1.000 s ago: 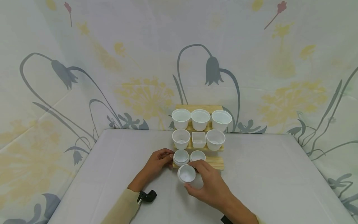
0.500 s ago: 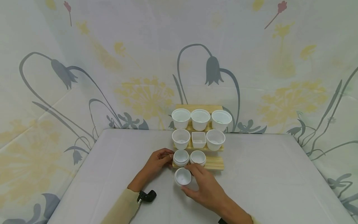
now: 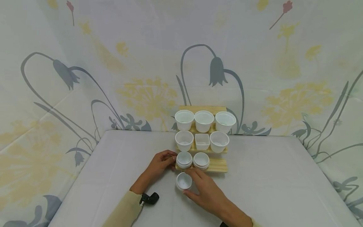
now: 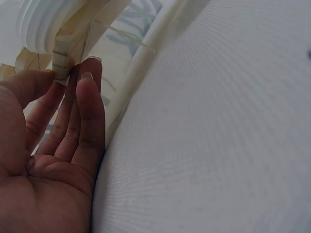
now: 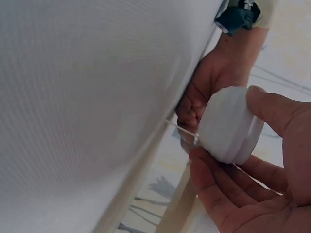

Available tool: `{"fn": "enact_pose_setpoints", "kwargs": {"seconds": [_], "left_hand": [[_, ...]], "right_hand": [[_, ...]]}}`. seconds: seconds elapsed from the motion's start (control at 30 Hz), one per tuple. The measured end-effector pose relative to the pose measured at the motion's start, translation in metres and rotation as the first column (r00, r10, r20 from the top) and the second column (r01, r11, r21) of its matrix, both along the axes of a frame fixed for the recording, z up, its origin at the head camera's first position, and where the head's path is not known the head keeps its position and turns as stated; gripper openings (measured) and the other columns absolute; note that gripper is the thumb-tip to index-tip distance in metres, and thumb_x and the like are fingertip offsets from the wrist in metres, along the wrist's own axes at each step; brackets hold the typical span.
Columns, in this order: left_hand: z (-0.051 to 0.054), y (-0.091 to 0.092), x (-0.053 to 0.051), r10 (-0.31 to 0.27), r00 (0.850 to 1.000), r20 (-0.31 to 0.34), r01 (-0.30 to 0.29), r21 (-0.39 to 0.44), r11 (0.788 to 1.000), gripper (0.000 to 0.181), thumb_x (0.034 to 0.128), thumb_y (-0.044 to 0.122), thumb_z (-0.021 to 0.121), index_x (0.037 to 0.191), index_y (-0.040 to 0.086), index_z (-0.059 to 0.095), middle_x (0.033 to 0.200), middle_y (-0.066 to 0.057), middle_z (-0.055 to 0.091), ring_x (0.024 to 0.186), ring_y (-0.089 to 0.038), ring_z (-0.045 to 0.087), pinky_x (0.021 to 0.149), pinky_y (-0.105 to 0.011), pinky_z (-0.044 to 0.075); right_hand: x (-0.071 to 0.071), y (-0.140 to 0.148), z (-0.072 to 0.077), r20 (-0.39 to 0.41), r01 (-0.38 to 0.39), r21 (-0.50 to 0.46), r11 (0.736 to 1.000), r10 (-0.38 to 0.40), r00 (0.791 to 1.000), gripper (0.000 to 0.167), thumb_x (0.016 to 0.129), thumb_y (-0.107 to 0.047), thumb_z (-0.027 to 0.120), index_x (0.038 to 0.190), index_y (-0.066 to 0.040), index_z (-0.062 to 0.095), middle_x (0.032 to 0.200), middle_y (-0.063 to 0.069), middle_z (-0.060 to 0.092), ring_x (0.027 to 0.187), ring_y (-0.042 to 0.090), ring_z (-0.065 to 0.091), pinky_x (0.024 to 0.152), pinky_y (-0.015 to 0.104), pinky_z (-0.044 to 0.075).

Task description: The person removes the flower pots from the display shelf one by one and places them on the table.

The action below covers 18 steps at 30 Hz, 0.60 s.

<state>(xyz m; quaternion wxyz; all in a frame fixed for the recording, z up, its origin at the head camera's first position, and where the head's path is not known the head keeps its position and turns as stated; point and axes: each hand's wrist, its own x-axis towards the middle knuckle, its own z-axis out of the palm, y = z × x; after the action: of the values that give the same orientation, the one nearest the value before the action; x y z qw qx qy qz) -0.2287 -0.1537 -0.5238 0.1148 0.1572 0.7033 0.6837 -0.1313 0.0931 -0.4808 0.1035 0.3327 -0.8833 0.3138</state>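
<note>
A small white ribbed plastic jar (image 3: 184, 181), its mouth facing up, is held between the thumb and fingers of my right hand (image 3: 208, 193). It is in front of the stand's lowest step; the right wrist view shows the jar (image 5: 228, 127) from its side and underneath. My left hand (image 3: 160, 165) pinches the left end of the lowest board of a stepped wooden stand (image 3: 219, 165). In the left wrist view the thumb and fingertips meet the board's end (image 4: 60, 60). Two similar white jars, the left one (image 3: 184, 160) and the middle one (image 3: 201, 160), stand on that lowest step.
On the middle step are two round cups, the left one (image 3: 184, 141) and the right one (image 3: 219, 142), with a square cup (image 3: 202, 141) between them. Three larger white tubs (image 3: 204, 121) line the top step. A patterned cloth (image 3: 141, 63) hangs behind the white-covered table (image 3: 272, 183).
My right hand has moved the jar left and toward me, away from the jars on the lowest step. The left hand has stayed at the stand's end.
</note>
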Motion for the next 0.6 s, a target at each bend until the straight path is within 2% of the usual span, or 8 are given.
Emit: {"fn": "enact_pose_setpoints", "kwargs": {"seconds": [0.3,0.6], "left_hand": [[-0.001,0.0,-0.001,0.003,1.0,-0.003,-0.003,-0.001,1.0,0.028,0.1069,0.007,0.062,0.129,-0.009,0.063,0.111,-0.014,0.076,0.084,-0.014,0.072,0.076,-0.027,0.061],[-0.002,0.0,-0.001,0.0,1.0,0.001,0.0,0.002,1.0,0.027,0.1071,0.006,0.061,0.129,-0.009,0.063,0.11,-0.013,0.076,0.083,-0.014,0.072,0.076,-0.027,0.061]], "right_hand": [[-0.003,-0.002,-0.01,-0.012,-0.029,0.037,0.999,0.03,0.999,0.063,0.087,-0.022,0.091,0.139,-0.005,0.061,0.137,0.005,0.062,0.126,0.02,0.064,0.104,0.04,0.056],[-0.003,-0.004,-0.012,-0.009,-0.047,0.062,0.997,0.047,0.999,0.06,0.088,-0.021,0.09,0.137,-0.005,0.061,0.136,0.006,0.063,0.124,0.021,0.065,0.103,0.04,0.056]]}}
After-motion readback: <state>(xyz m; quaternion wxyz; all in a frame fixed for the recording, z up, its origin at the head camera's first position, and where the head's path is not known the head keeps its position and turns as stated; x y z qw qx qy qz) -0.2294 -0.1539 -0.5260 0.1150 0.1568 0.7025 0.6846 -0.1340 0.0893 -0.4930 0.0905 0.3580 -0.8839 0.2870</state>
